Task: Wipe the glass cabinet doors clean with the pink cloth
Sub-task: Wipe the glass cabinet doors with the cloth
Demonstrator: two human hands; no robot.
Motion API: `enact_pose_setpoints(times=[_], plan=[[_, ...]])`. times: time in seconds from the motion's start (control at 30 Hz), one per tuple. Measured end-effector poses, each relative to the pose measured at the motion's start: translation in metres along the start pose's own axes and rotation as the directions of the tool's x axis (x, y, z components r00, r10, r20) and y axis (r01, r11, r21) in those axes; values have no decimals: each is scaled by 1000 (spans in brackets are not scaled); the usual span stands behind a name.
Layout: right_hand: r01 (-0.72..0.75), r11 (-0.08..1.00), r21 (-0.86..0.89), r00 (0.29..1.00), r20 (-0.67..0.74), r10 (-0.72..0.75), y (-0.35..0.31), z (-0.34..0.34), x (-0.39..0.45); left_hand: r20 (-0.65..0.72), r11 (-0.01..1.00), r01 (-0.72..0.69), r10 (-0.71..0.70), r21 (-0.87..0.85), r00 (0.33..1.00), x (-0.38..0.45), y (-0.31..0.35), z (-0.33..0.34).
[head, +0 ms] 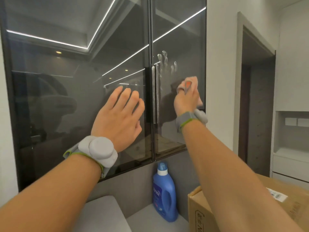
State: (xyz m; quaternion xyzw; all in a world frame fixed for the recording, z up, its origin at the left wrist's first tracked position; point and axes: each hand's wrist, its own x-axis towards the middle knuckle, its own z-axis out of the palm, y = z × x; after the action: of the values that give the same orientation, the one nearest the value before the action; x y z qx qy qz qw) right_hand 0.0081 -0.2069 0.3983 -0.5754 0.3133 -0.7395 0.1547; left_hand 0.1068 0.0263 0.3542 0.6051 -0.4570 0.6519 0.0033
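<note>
Two dark glass cabinet doors fill the view, the left door point(66, 97) and the right door point(180, 39), meeting at a pair of vertical metal handles point(155, 94). My right hand point(186, 101) is shut on the pink cloth point(192, 82) and presses it against the right door's glass. Above the cloth a white smeared handprint point(167, 62) marks the glass. My left hand point(119, 114) lies flat and open on the left door, fingers spread, beside the handles. Both wrists wear grey bands.
A blue detergent bottle point(164, 193) stands on the grey counter point(155, 223) under the doors. A cardboard box point(200, 213) sits at the lower right under my right forearm. A white wall and a doorway point(255, 97) lie to the right.
</note>
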Motion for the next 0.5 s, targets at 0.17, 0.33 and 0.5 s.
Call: enact_pose_setpoints(times=[0.17, 0.33, 0.5], plan=[[358, 919, 163, 918, 118, -379, -48, 8, 34, -45, 997, 82, -81, 6, 996, 20, -20, 3], [262, 948, 181, 926, 229, -300, 12, -3, 12, -67, 996, 86, -86, -1, 994, 18, -19, 10], [68, 923, 380, 975, 172, -143, -49, 11, 41, -86, 996, 91, -93, -18, 992, 17, -19, 16]])
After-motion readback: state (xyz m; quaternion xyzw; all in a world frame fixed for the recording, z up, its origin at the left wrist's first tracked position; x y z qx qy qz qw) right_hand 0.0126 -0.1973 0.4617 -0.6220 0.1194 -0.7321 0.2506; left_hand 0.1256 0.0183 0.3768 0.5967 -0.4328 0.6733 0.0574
